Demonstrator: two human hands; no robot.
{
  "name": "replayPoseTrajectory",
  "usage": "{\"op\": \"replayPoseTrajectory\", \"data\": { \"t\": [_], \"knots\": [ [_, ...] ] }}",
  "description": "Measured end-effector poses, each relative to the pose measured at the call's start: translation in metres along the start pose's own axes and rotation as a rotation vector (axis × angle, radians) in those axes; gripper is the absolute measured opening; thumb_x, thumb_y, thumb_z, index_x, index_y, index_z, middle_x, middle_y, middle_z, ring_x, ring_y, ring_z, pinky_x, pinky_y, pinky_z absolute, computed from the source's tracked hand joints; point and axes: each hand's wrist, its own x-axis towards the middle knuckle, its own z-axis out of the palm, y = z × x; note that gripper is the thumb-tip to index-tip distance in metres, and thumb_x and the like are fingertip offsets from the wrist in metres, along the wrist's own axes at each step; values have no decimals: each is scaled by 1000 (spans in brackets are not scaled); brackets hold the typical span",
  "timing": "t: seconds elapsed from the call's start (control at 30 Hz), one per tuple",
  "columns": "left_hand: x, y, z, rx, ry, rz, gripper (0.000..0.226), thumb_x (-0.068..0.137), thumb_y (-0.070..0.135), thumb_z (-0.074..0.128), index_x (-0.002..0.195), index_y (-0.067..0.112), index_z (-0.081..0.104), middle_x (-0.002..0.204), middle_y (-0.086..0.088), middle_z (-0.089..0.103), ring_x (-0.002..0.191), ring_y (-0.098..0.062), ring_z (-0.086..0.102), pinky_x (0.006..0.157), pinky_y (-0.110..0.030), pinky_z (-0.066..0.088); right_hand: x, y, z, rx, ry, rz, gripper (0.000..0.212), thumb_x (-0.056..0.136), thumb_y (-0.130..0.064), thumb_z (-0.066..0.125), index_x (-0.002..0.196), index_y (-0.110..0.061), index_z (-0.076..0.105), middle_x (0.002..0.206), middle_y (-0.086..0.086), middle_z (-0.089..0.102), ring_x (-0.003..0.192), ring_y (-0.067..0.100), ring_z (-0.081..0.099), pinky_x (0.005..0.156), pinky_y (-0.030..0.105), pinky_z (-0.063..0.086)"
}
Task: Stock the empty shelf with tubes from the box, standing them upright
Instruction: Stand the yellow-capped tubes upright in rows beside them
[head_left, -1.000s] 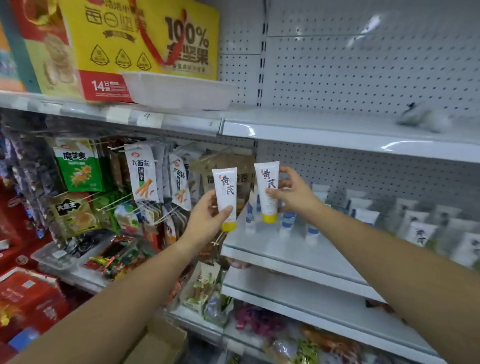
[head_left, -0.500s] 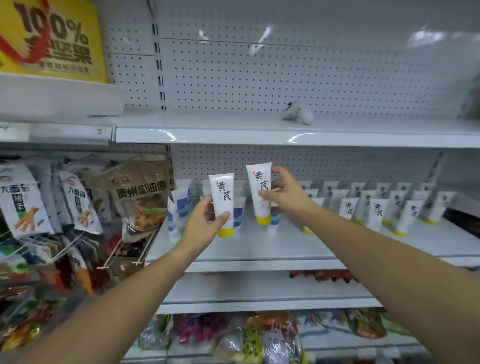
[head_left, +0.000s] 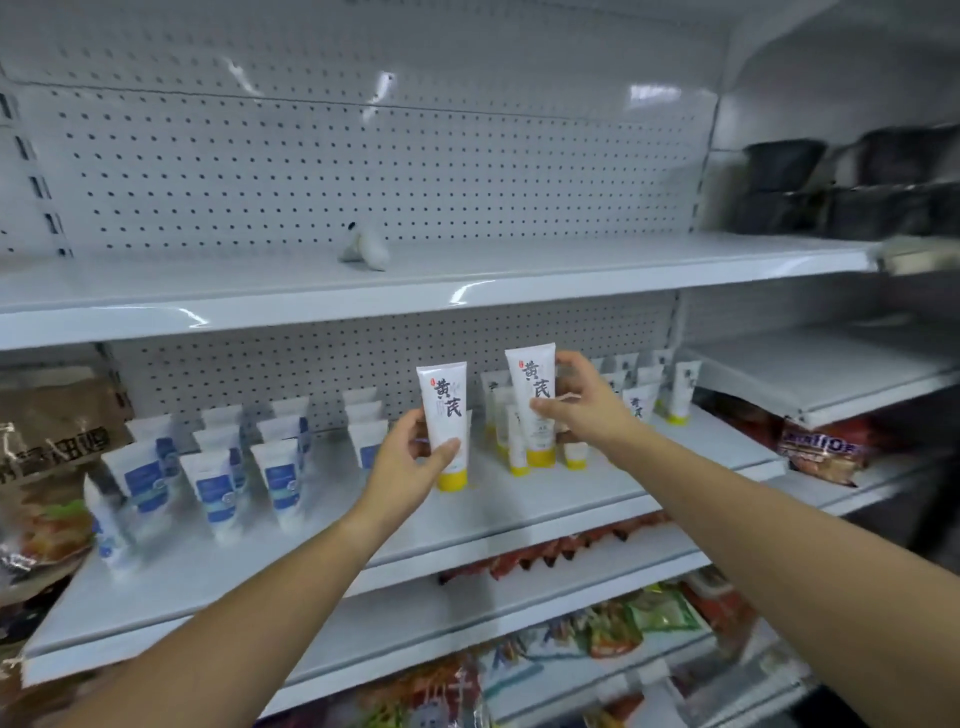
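My left hand grips a white tube with a yellow cap, held upright, cap down, just above the middle shelf. My right hand holds a second identical tube upright further back, its cap near the shelf beside several standing yellow-capped tubes. Blue-labelled white tubes stand in rows on the left part of the same shelf. The box is not in view.
The upper shelf holds only a small white crumpled object. Snack bags hang at the left. Packaged goods fill the lower shelves and right bay. Dark containers sit at the upper right.
The view has swung to the right along the shelving. Both hands still hold their tubes, now lower and closer to the middle shelf, among the standing tubes.
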Motion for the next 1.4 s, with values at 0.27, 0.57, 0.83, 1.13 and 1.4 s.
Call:
{"op": "replayPoseTrajectory", "data": {
  "t": [0.27, 0.57, 0.83, 1.13, 1.4],
  "knots": [
    [38, 4, 131, -28, -77, 7, 39, 91, 15, 70, 127, 22, 57, 116, 8, 68, 100, -6, 68, 81, -21, 55, 4, 49, -134, -41, 96, 49, 46, 89, -14, 72, 122, -36, 49, 114, 7, 63, 102, 24, 67, 83, 52, 59],
    [69, 4, 224, -35, -130, 17, 40, 91, 13, 70, 129, 17, 56, 117, 5, 68, 102, -9, 68, 81, -21, 56, 9, 85, -226, -13, 164, 98, 47, 91, -9, 68, 125, -34, 48, 112, 5, 64, 99, 20, 67, 66, 38, 61],
    [121, -14, 277, -86, -135, 44, 38, 90, 10, 71, 122, 22, 55, 112, 8, 67, 98, -3, 67, 80, -18, 54, 48, 119, -258, -32, 195, 131, 45, 93, -4, 64, 122, -34, 46, 107, -1, 66, 93, 11, 66, 65, 34, 59],
    [173, -43, 308, -87, -127, 43, 38, 88, 17, 74, 121, 29, 57, 114, 12, 68, 102, -5, 66, 87, -22, 52, 105, 159, -268, -14, 205, 179, 50, 91, 0, 66, 127, -27, 44, 107, 4, 65, 93, 16, 67, 64, 36, 59],
    [188, -41, 320, -88, -82, 50, 38, 88, 13, 73, 115, 34, 58, 117, 10, 68, 106, -7, 66, 85, -18, 52, 142, 187, -285, 17, 127, 155, 51, 88, -2, 69, 124, -31, 46, 114, 8, 64, 101, 24, 67, 69, 40, 61]
  ]
}}
